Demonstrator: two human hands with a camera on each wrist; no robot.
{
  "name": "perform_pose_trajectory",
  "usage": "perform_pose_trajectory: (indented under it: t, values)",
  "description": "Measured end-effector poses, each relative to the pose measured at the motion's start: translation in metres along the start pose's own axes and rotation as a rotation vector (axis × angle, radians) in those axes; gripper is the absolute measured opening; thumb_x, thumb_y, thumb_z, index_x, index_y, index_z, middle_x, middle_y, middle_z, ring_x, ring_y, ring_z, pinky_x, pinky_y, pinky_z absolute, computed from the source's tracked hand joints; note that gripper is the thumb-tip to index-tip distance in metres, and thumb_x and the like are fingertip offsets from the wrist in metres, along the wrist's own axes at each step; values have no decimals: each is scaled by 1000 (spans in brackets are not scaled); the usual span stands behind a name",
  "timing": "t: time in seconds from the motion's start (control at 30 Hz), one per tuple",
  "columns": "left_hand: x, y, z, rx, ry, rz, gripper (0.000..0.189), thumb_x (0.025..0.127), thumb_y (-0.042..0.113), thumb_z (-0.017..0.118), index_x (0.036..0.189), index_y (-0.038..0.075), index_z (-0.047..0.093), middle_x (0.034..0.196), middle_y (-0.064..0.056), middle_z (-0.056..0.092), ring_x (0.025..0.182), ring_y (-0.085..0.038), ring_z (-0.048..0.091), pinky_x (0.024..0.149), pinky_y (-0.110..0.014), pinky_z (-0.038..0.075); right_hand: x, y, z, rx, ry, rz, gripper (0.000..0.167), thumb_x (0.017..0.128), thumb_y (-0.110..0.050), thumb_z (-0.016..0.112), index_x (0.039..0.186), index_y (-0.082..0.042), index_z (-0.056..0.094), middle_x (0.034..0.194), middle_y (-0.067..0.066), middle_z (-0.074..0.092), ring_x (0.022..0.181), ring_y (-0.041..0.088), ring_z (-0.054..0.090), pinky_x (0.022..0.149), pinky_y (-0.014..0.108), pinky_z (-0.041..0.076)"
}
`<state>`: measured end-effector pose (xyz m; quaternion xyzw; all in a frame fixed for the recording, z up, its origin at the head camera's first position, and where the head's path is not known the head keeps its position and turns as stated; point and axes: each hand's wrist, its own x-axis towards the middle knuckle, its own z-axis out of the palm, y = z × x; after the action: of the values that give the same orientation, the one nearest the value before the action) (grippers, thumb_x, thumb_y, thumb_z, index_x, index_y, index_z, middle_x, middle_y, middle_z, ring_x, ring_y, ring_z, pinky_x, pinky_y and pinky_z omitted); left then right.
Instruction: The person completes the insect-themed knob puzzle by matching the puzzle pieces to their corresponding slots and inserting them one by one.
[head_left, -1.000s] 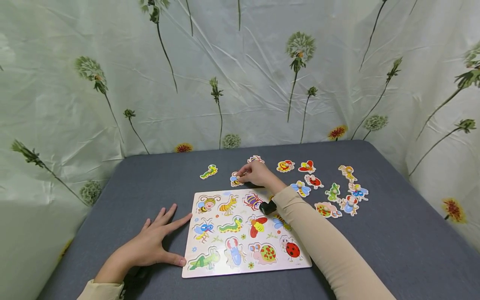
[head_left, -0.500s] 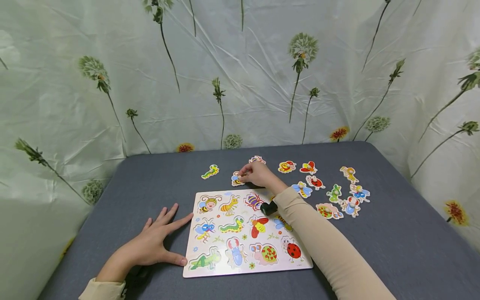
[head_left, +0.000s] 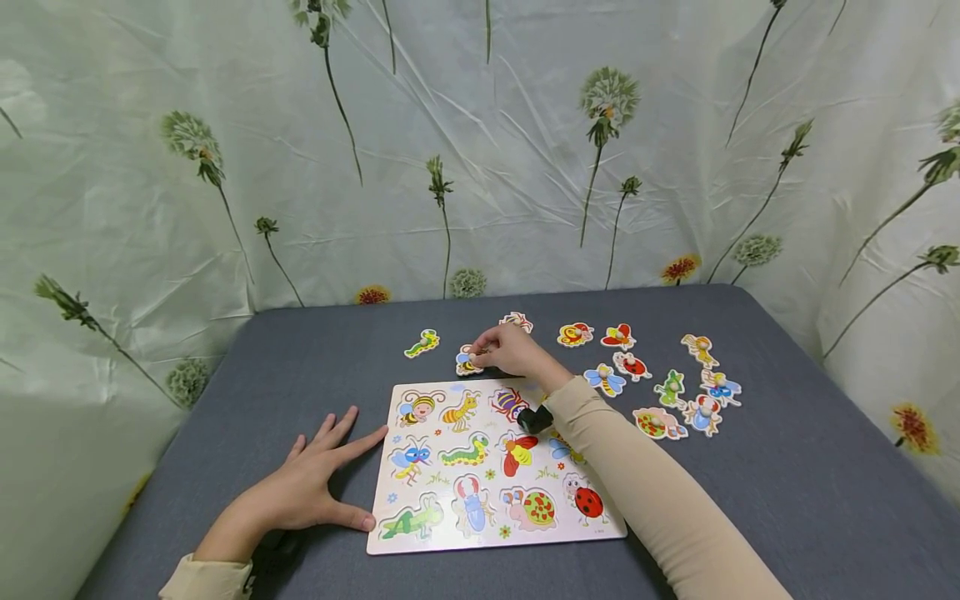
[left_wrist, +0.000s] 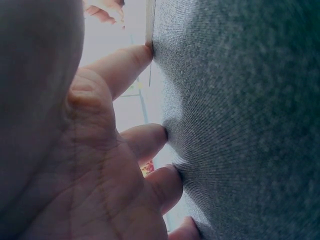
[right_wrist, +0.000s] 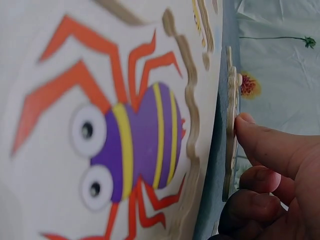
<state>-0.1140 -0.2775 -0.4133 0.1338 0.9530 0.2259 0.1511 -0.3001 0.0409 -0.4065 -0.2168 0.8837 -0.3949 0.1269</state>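
Observation:
A pale wooden peg puzzle board printed with insects lies on the dark table. Beyond its far edge, my right hand pinches a bee puzzle piece with thumb and fingers. In the right wrist view a puzzle piece shows edge-on at the thumb tip; its peg is hidden. Fingers spread, my left hand rests on the table, its thumb and index fingertip against the board's left edge. The left wrist view shows the fingertips on the grey cloth.
A caterpillar piece lies left of the right hand, and a spider piece is partly hidden behind it. Several other pieces, such as a ladybug and a snail, lie to the right. A flowered curtain hangs behind the table.
My right hand has shifted slightly to the left, with the bee piece moving along. The left hand stays in place at the board's edge.

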Motion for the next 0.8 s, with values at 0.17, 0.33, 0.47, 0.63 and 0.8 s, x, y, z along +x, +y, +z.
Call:
perform_pose_trajectory:
  t: [0.17, 0.33, 0.47, 0.63, 0.8]
  values:
    - [0, 0, 0, -1, -1, 1, 122, 64, 62, 98, 168, 36, 39, 178, -29, 12, 160, -65, 4, 114, -91, 5, -1, -3, 3, 5, -19, -2, 18, 100, -16, 77, 113, -4, 81, 61, -7, 46, 58, 10, 36, 63, 25, 33]
    - [0, 0, 0, 0, 1, -1, 122, 64, 62, 98, 168, 36, 39, 178, -28, 12, 160, -65, 4, 115, -90, 5, -3, -8, 6, 18, -25, -9, 15, 99, -16, 78, 109, -6, 82, 60, -7, 45, 58, 10, 35, 63, 25, 33]
    - [0, 1, -1, 4, 1, -6, 123, 63, 62, 98, 168, 36, 39, 178, -29, 12, 160, -65, 5, 115, -90, 5, -4, -12, 9, 27, -33, -12, 12, 98, -16, 79, 106, -7, 82, 61, -6, 48, 59, 10, 37, 62, 25, 33]
    - [0, 2, -1, 8, -1, -12, 123, 63, 62, 98, 168, 35, 39, 178, -29, 12, 160, -65, 4, 115, -90, 5, -4, -18, 13, 76, -54, 17, 10, 98, -14, 79, 104, -7, 81, 68, -5, 53, 63, 11, 40, 62, 24, 34]
    - [1, 2, -1, 16, -7, -22, 123, 63, 63, 98, 168, 35, 39, 178, -29, 12, 160, -65, 4, 115, -90, 5, -5, -25, 19, 56, -68, 22, 8, 98, -15, 81, 103, -9, 83, 66, -5, 49, 61, 11, 37, 61, 24, 32]
